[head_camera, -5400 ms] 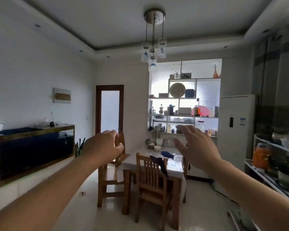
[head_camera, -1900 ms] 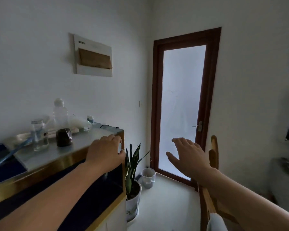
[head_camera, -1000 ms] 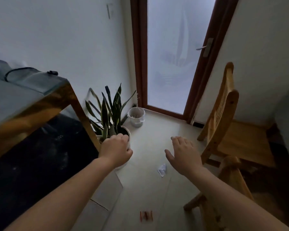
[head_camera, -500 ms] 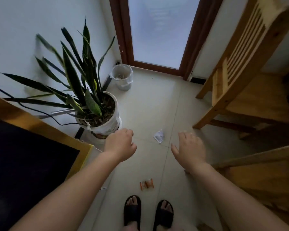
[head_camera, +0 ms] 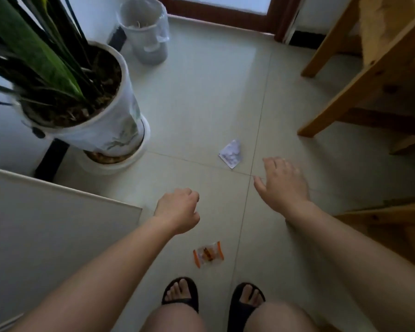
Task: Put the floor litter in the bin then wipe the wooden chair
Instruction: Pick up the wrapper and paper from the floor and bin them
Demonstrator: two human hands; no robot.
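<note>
Left hand [head_camera: 177,210]: grip fisted, empty | right hand [head_camera: 282,184]: grip spread, empty | white wrapper [head_camera: 231,153] at its 11 o'clock | orange wrapper [head_camera: 208,254] on floor

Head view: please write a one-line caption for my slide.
Crouched person reaches open right hand toward white wrapper; orange wrapper lies near the feet, bin beyond.

Floor [head_camera: 201,92]: bin [head_camera: 145,32] at the far side by the door threshold [head_camera: 216,14], potted plant [head_camera: 82,101] to its near left. Wooden chair [head_camera: 379,75] far right. Torn wrapper [head_camera: 231,153] mid-floor; sweet wrapper [head_camera: 208,254] nearer, just ahead of two sandalled feet [head_camera: 213,295]. Cabinet [head_camera: 46,226] near left.
</note>
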